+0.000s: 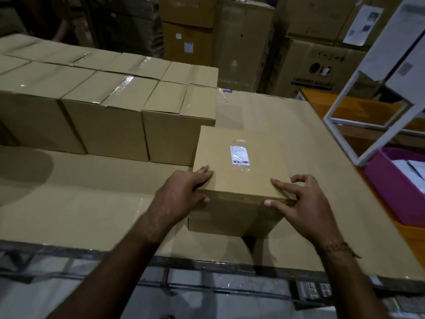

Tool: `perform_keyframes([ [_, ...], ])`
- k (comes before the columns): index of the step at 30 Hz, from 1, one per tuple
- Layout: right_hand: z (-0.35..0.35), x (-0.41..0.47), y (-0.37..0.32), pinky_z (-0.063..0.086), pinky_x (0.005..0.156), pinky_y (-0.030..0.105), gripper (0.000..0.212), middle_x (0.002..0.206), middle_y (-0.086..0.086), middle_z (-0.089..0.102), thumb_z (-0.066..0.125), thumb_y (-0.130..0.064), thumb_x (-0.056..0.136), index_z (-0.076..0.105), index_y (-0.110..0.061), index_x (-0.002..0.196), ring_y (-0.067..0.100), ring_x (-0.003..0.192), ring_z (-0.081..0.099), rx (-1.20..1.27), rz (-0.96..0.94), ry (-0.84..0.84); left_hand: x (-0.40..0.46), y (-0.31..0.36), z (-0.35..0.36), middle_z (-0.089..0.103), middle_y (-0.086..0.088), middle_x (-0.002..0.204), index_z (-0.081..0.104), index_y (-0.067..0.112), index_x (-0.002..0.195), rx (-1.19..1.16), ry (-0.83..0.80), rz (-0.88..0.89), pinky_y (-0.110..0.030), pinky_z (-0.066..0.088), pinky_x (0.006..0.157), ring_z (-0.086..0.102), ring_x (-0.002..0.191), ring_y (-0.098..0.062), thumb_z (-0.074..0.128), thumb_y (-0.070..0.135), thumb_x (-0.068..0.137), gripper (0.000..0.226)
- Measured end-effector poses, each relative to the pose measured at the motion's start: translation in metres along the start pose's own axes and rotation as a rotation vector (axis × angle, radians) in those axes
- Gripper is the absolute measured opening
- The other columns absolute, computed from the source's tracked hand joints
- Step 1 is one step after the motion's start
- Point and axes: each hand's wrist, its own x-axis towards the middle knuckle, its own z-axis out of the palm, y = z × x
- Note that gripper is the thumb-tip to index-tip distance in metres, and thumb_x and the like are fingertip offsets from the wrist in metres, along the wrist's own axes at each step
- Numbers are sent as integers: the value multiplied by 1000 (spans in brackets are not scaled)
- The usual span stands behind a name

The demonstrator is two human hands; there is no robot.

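1 lopsided hold: left hand grips the brown labelled cardboard box at 7 o'clock, right hand only touches, fingers loose; it may twist.

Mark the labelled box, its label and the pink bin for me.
labelled box (230, 180), head view, bare top face.
label (239, 154), head view, middle of the sticker.
pink bin (391, 187), head view, near side wall.
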Motion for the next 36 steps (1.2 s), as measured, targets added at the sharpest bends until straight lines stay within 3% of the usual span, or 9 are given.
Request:
perform_keyframes([
  [4,4,-1,-9,53,89,30,77,123,-8,46,68,-80,64,67,-48,135,6,111,51,39,-52,-18,-17,-4,-10,44,21,155,51,33,150,-5,30,-27,-35,47,114,50,139,-5,90,16,77,84],
  [9,16,2,-31,54,87,29,78,119,-10,45,70,-81,60,70,-48,131,3,107,51,86,-95,-30,-35,-19,-30,43,19,156,49,32,151,4,49,-39,-27,41,116,49,137,-2,88,14,80,82],
  [11,24,1,-45,53,85,28,78,118,-10,45,71,-81,60,70,-48,130,2,106,51,94,-108,-35,-43,-30,-41,42,19,156,48,31,152,16,42,-35,-30,44,116,50,138,-3,87,15,82,82],
  [16,48,-10,-89,51,79,24,71,117,-14,45,85,-70,62,71,-49,129,1,103,53,98,-113,-27,-60,-69,-76,39,21,157,45,33,152,43,8,-30,-29,44,114,50,137,-4,86,16,83,82],
  [22,87,-23,-161,55,84,27,73,118,-15,45,82,-72,59,72,-48,127,2,107,54,136,-70,-13,-78,-125,-135,42,21,156,50,32,151,36,-30,-15,-32,43,117,48,138,-1,88,14,80,82],
  [25,108,-26,-197,56,86,26,73,119,-14,46,86,-69,59,73,-47,127,3,108,54,159,-47,-18,-88,-151,-164,42,22,154,50,33,150,56,-24,-31,-26,38,117,45,136,4,88,14,80,82],
  [30,132,-29,-245,49,82,16,69,121,-15,46,92,-59,62,73,-46,127,7,108,57,160,-16,-24,-102,-182,-202,42,23,155,50,34,150,47,-50,-53,-27,40,117,47,138,2,88,14,80,82],
  [33,133,-30,-262,57,90,28,73,137,-13,45,83,-69,63,71,-45,131,14,115,60,139,-8,-51,-103,-189,-218,46,25,152,55,35,148,97,-55,-44,-28,45,113,53,133,1,89,25,80,77],
  [36,126,-26,-275,59,101,47,76,167,-7,31,70,-80,72,60,-51,141,25,130,60,78,18,-58,-100,-185,-223,60,21,143,66,34,138,139,40,-47,-31,51,102,60,124,-2,76,48,90,52],
])
